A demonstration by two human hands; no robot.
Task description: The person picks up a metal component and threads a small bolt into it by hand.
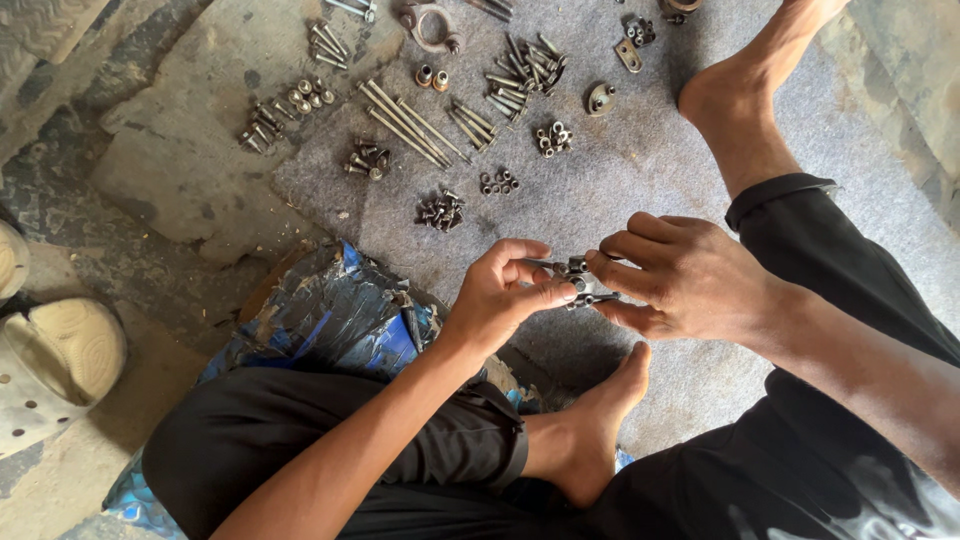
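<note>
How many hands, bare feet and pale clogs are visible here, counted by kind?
Hands, both pinching a cluster of small bolts: 2
Bare feet: 2
Pale clogs: 2
Total: 6

Soft, even daylight fills the scene, bright enough to show every small part on the grey mat (640, 190); shadows are faint and short, pooled darkest under the left hand (500, 295) and right hand (680, 275) and beside the foot near the mat's near edge; no hard glare, only a dull sheen on the bolts (410, 120) toward the far edge; focus is sharp at centre; the black trousers (800, 480) at the lower right lose detail; the corners stretch slightly.
</note>
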